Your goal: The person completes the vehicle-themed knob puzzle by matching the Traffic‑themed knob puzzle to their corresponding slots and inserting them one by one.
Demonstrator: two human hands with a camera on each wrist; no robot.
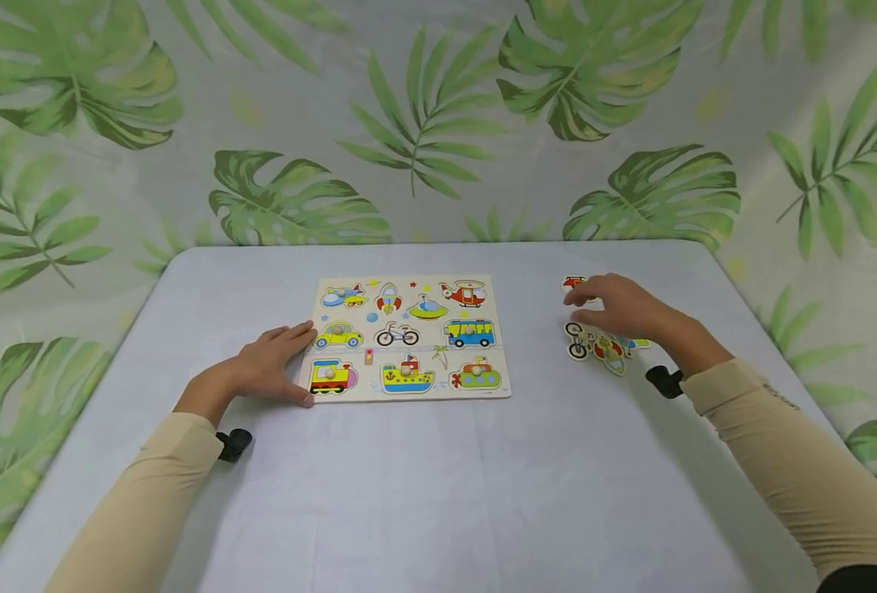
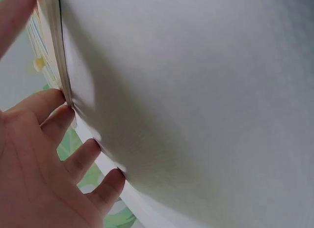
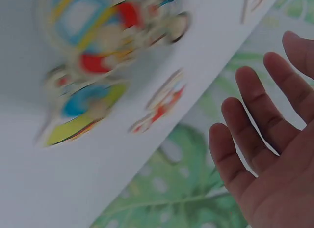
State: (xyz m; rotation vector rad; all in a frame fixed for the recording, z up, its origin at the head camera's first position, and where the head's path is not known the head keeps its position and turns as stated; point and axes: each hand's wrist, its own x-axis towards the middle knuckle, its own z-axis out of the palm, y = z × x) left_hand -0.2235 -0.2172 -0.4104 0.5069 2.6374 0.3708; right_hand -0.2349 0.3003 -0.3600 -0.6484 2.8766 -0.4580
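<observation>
A wooden vehicle puzzle board [image 1: 369, 387] lies flat on the table. My left hand [image 1: 273, 364] rests against its left edge, fingers spread; in the left wrist view the fingertips touch the board's side and the tabletop. Knobbed pieces such as the bus [image 1: 470, 333] and train [image 1: 330, 375] sit in the board. On the right, my right hand [image 1: 623, 309] hovers over loose pieces, fingers relaxed and holding nothing. Below it lie a bicycle piece [image 1: 577, 343] and a rocket piece [image 1: 610, 356], overlapping. The right wrist view shows a flying saucer piece [image 3: 86, 107] and, apart, a helicopter piece [image 3: 159, 107].
A white cloth covers the table [image 1: 408, 494]. Behind it hangs a leaf-patterned backdrop [image 1: 438, 198]. Dark wrist cameras show under each sleeve, one by the left wrist [image 1: 235, 445] and one by the right [image 1: 664, 381].
</observation>
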